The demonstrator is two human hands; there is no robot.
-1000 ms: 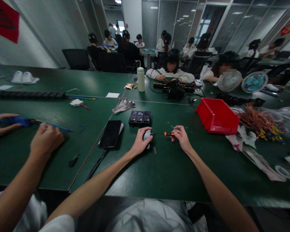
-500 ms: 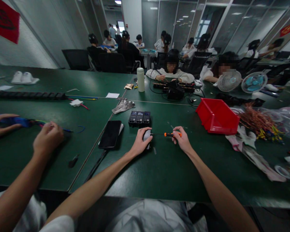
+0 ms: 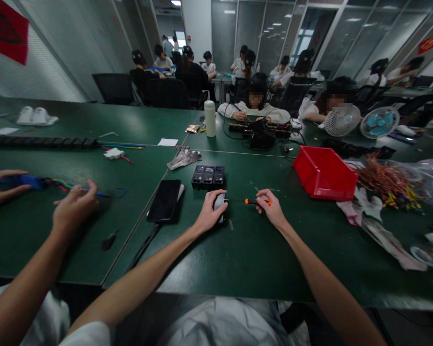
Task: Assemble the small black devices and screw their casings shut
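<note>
My left hand (image 3: 210,211) is closed around a small block-shaped part (image 3: 220,204) with a pale face, held down on the green table (image 3: 245,259). Its far side is hidden by my fingers. In my right hand (image 3: 271,207) is a screwdriver (image 3: 251,202) with an orange and black handle, lying level. Its thin shaft points left, and the tip meets the right side of the part. Just beyond my left hand sits a black module (image 3: 208,177) with three sections. A black smartphone (image 3: 165,200) lies to the left.
A red bin (image 3: 324,175) stands at the right, beside copper wires (image 3: 386,180) and gloves (image 3: 368,206). At the left, a co-worker's hands (image 3: 74,204) handle wires. A pale bottle (image 3: 210,119) and a grey glove (image 3: 184,158) are farther back.
My right hand's fingers have shifted slightly on the screwdriver handle, while my left hand and the part stay put. The co-worker's right hand has opened somewhat and moved a little right.
</note>
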